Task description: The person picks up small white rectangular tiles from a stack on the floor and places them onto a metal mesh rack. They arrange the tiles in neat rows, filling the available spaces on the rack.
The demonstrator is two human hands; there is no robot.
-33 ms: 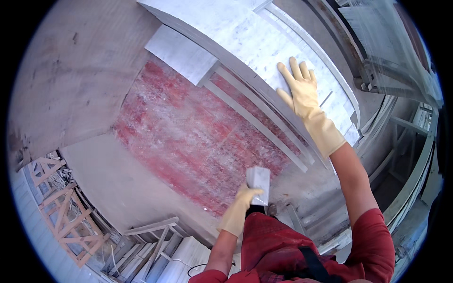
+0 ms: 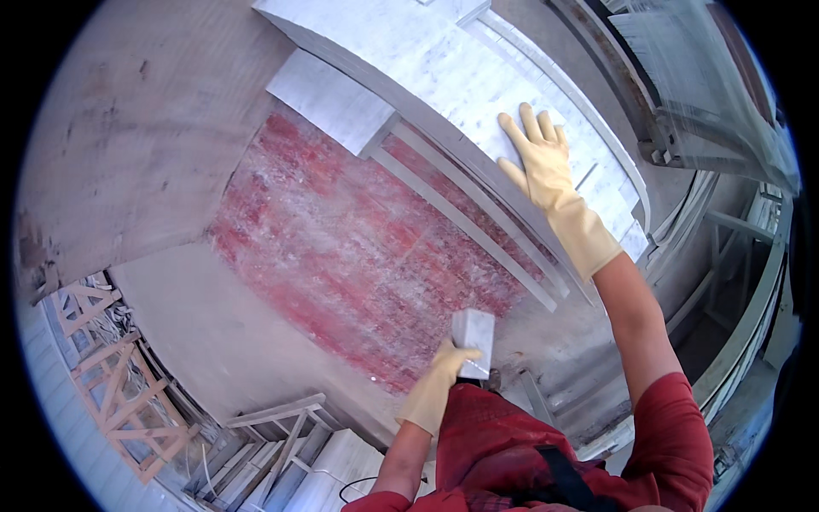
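Note:
My left hand (image 2: 445, 365), in a cream rubber glove, is closed around a small white-grey stone block (image 2: 475, 341) just in front of my red apron. The thumb presses on the block's near side; the other fingers are mostly hidden by it. Gloved the same way, my right hand (image 2: 543, 162) lies with fingers spread on the top of a long white marble slab (image 2: 426, 64) with grey flecks. A narrow dark slot or line crosses the slab beside that hand's wrist.
Beneath the slab's near edge juts a white stone block (image 2: 333, 101). Two long pale strips (image 2: 465, 226) lie over the worn red floor patch (image 2: 341, 247). Wooden frames (image 2: 128, 397) and stacked pale slabs (image 2: 341, 465) stand at the lower left. Plastic sheeting (image 2: 704, 85) hangs at the far right.
My left hand and the block have shifted slightly right and nearer to me. The right hand stays spread on the slab, with only a tiny shift left.

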